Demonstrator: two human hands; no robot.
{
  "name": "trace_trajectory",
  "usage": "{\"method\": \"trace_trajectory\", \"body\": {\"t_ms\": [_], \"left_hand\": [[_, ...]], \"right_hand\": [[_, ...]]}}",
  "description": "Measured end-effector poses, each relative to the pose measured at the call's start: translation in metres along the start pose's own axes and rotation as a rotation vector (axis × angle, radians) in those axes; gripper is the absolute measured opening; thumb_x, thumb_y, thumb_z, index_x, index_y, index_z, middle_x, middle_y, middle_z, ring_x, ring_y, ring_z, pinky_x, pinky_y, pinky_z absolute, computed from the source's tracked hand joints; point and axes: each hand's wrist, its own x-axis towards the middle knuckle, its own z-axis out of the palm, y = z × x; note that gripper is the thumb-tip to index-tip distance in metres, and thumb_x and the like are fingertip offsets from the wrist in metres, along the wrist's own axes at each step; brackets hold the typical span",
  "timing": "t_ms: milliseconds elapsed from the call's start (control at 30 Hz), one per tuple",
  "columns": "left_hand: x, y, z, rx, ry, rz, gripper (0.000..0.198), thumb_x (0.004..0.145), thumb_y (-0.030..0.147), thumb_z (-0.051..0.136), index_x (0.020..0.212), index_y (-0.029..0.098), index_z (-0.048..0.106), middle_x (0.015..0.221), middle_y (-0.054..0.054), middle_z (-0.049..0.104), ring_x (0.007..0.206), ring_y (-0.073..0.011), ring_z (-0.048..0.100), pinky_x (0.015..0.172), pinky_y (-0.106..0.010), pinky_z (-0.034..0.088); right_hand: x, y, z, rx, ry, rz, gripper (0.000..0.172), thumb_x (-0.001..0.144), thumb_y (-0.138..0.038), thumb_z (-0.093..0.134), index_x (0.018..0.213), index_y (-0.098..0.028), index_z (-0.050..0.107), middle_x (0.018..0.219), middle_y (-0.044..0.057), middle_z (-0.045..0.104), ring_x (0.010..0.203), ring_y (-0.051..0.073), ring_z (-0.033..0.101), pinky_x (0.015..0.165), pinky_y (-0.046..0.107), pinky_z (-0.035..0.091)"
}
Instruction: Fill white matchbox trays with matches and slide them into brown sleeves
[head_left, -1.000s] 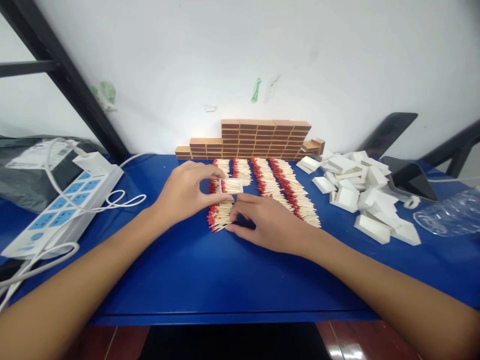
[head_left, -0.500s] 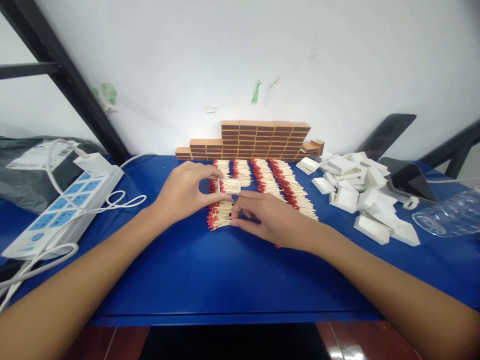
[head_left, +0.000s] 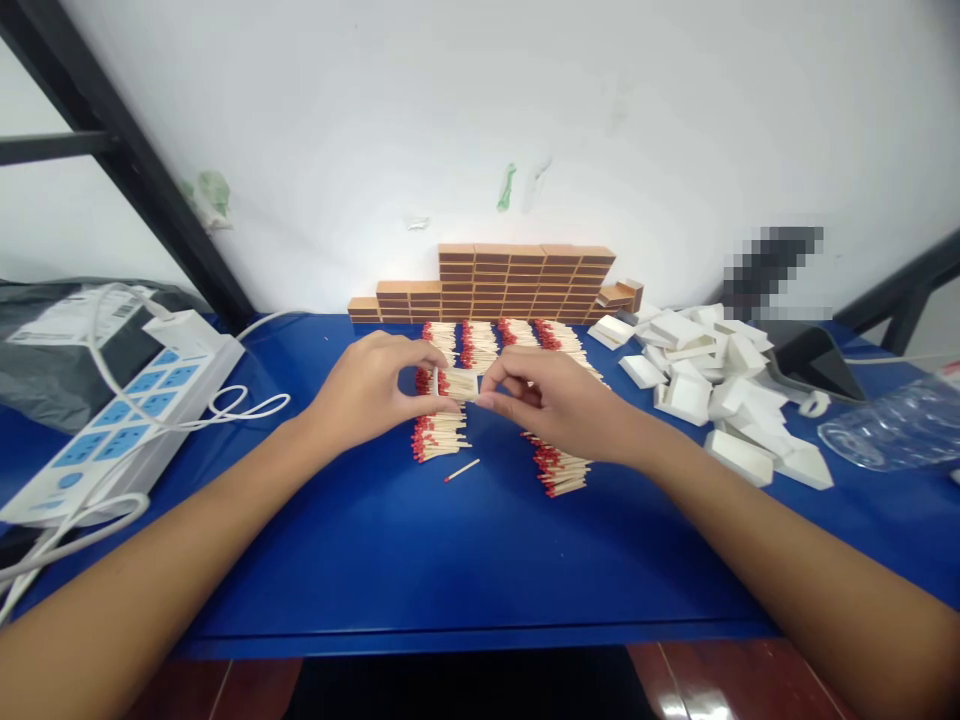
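Note:
My left hand [head_left: 379, 385] is closed on a small white matchbox tray [head_left: 436, 382], thumb below and fingers above. Red-headed matches [head_left: 456, 384] lie in the tray, heads to the left. My right hand [head_left: 566, 405] pinches at the tray's right end with thumb and forefinger. Beneath and around the hands, loose matches lie in several rows, among them a left row [head_left: 439, 436] and a right row [head_left: 562, 468] partly covered by my right hand. A single match [head_left: 462, 470] lies apart, in front of the left row.
Brown matchboxes [head_left: 525, 285] are stacked against the wall. White empty trays [head_left: 686, 390] are heaped on the right, near a black device [head_left: 814, 360] and a clear plastic bottle [head_left: 892, 425]. A power strip [head_left: 127, 420] with white cables lies left on the blue table [head_left: 420, 570].
My right hand has risen from the front of the left match row to the tray's right end. A single match now shows in front of that row. My left hand keeps the tray.

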Motion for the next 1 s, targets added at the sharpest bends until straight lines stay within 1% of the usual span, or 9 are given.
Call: {"method": "trace_trajectory", "body": {"t_ms": [67, 200, 300, 433, 567, 733, 800, 933, 1000], "left_hand": [[0.000, 0.002, 0.001, -0.026, 0.003, -0.002, 0.041, 0.076, 0.050, 0.094, 0.103, 0.023, 0.078, 0.099, 0.000, 0.083, 0.090, -0.0231, 0.077, 0.085, -0.034, 0.054], [0.001, 0.008, 0.002, -0.139, -0.021, -0.027, 0.040, 0.076, 0.050, 0.094, 0.101, 0.022, 0.079, 0.100, -0.002, 0.083, 0.089, -0.0228, 0.078, 0.084, -0.033, 0.056], [0.001, 0.011, 0.002, -0.211, -0.030, -0.057, 0.041, 0.076, 0.051, 0.093, 0.100, 0.022, 0.079, 0.101, -0.003, 0.083, 0.086, -0.0224, 0.079, 0.083, -0.033, 0.058], [0.001, 0.012, 0.002, -0.222, -0.022, -0.063, 0.041, 0.076, 0.053, 0.093, 0.100, 0.023, 0.079, 0.099, -0.002, 0.083, 0.085, -0.0218, 0.079, 0.083, -0.033, 0.059], [0.001, 0.012, 0.002, -0.207, -0.017, -0.051, 0.042, 0.076, 0.055, 0.092, 0.100, 0.023, 0.078, 0.099, -0.002, 0.083, 0.087, -0.0216, 0.079, 0.084, -0.033, 0.060], [0.001, 0.010, 0.000, -0.126, 0.026, -0.067, 0.043, 0.081, 0.058, 0.088, 0.103, 0.022, 0.078, 0.099, -0.003, 0.083, 0.092, -0.0230, 0.079, 0.088, -0.034, 0.060], [0.001, 0.007, -0.001, -0.074, 0.040, -0.070, 0.041, 0.083, 0.056, 0.087, 0.103, 0.022, 0.077, 0.101, -0.003, 0.083, 0.093, -0.0235, 0.079, 0.090, -0.035, 0.059], [0.002, 0.005, -0.002, -0.005, 0.049, -0.075, 0.039, 0.084, 0.056, 0.086, 0.102, 0.022, 0.076, 0.103, -0.002, 0.083, 0.092, -0.0237, 0.079, 0.091, -0.037, 0.056], [0.002, 0.006, -0.002, 0.001, 0.051, -0.071, 0.040, 0.085, 0.058, 0.085, 0.101, 0.022, 0.076, 0.102, -0.002, 0.083, 0.092, -0.0234, 0.078, 0.090, -0.037, 0.055]], "right_hand": [[0.001, 0.004, -0.002, -0.038, 0.035, -0.004, 0.016, 0.102, -0.029, 0.066, 0.090, -0.019, 0.066, 0.072, -0.005, 0.045, 0.067, 0.012, 0.045, 0.064, 0.028, 0.034], [0.000, 0.009, 0.000, -0.107, 0.054, -0.040, 0.011, 0.100, -0.026, 0.067, 0.091, -0.019, 0.067, 0.073, -0.004, 0.047, 0.070, 0.013, 0.046, 0.067, 0.029, 0.034], [-0.001, 0.010, 0.003, -0.132, 0.087, -0.056, 0.008, 0.100, -0.028, 0.068, 0.098, -0.020, 0.066, 0.076, -0.004, 0.048, 0.070, 0.013, 0.046, 0.066, 0.029, 0.034], [-0.002, 0.007, 0.004, -0.121, 0.116, -0.070, 0.010, 0.100, -0.028, 0.068, 0.107, -0.020, 0.065, 0.075, -0.005, 0.047, 0.069, 0.014, 0.046, 0.067, 0.029, 0.034], [-0.002, 0.004, 0.004, -0.128, 0.076, -0.108, 0.009, 0.102, -0.028, 0.065, 0.098, -0.021, 0.068, 0.077, -0.002, 0.050, 0.070, 0.014, 0.047, 0.067, 0.029, 0.035], [-0.003, -0.004, 0.008, -0.099, 0.112, -0.146, 0.012, 0.102, -0.029, 0.065, 0.094, -0.021, 0.070, 0.074, -0.002, 0.052, 0.068, 0.014, 0.046, 0.067, 0.029, 0.035], [-0.005, -0.009, 0.009, -0.076, 0.043, -0.123, 0.009, 0.100, -0.026, 0.068, 0.094, -0.021, 0.071, 0.074, -0.002, 0.053, 0.067, 0.013, 0.047, 0.067, 0.029, 0.036], [-0.009, -0.016, 0.010, -0.062, -0.241, -0.012, 0.004, 0.095, -0.023, 0.073, 0.093, -0.020, 0.073, 0.086, 0.000, 0.061, 0.071, 0.013, 0.052, 0.068, 0.028, 0.039], [-0.010, -0.018, 0.010, -0.072, -0.319, 0.028, 0.006, 0.095, -0.025, 0.073, 0.092, -0.020, 0.072, 0.091, 0.001, 0.064, 0.073, 0.013, 0.054, 0.068, 0.028, 0.040]]}}
